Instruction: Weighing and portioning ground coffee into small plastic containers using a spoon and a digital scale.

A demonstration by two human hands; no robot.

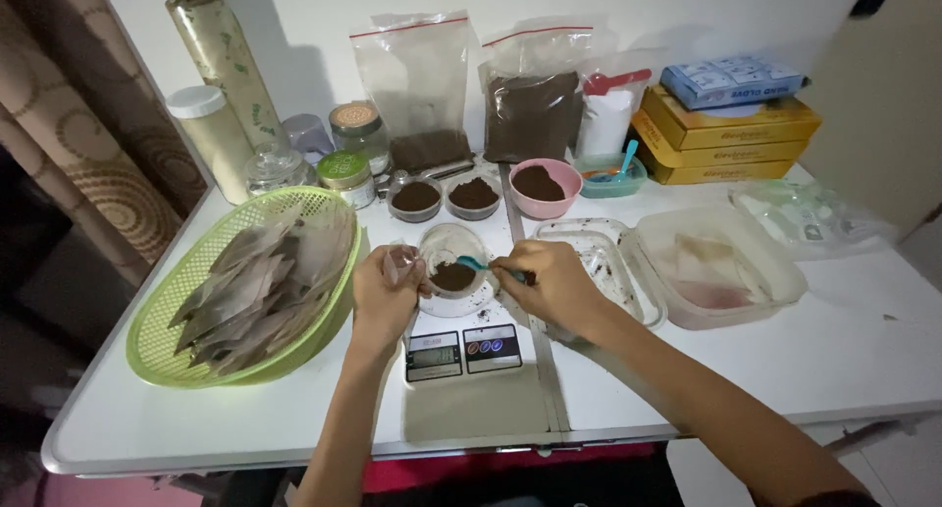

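While the right hand (549, 283) pinches a small teal spoon (473, 264), its grip closed on the handle, the spoon's bowl dips into brown powder in a clear dish (452, 264) that sits on a digital kitchen scale (461, 348) on the white table (844, 360). Beside the dish, the left hand (385, 293) has its grip closed on what looks like a small clear pouch (400, 262), though the view is too blurred to be sure. Behind the scale stand 2 small round tins (444, 196) of dark powder and a pink bowl (546, 186) of the same. Farther back, 2 zip bags (481, 95) lean on the wall, each part filled with brown powder. At left, a green basket (186, 355) holds a heap of flat paper sachets. Right of the hands lie a clear lid (616, 257) flecked with powder and a clear tub (721, 266) with pale contents. Jars (348, 154) crowd the back left, and yellow boxes (721, 129) are stacked at back right.
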